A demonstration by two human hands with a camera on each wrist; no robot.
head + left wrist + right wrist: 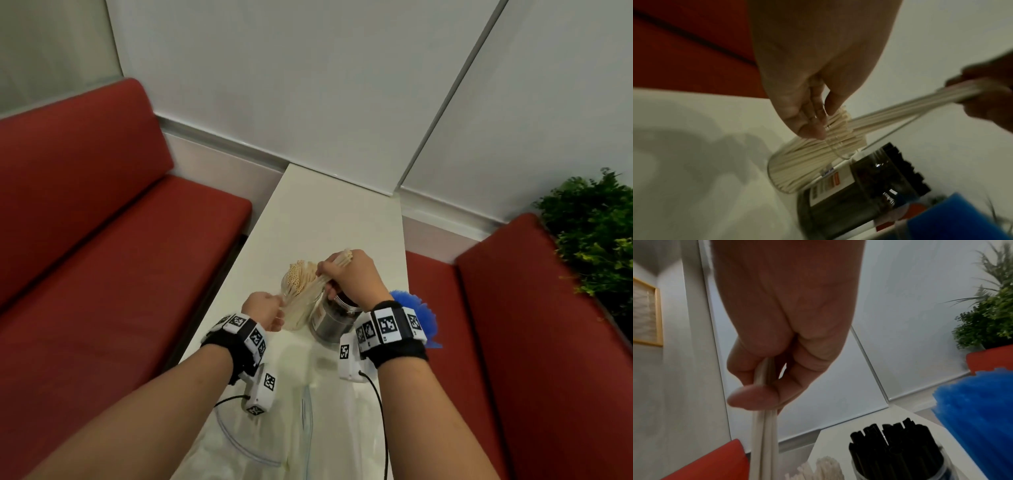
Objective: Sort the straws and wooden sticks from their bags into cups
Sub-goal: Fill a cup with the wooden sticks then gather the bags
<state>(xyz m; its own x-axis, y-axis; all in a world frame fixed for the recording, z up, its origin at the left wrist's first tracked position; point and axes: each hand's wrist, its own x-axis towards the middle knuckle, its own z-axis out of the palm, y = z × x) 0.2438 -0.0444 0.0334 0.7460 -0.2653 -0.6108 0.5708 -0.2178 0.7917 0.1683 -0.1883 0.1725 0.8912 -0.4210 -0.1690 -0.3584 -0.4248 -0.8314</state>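
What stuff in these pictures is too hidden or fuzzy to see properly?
- Label on the dark jar: left wrist view, too blurred to read.
- Cup under the blue straws: head view, right wrist hides it.
- Left hand's fingertips: head view, hidden behind the hand itself.
- Bottom of the pale straws that the right hand holds: right wrist view, cut off by the bottom edge.

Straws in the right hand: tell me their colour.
Cream white; the straws held by the right hand show best in the right wrist view.
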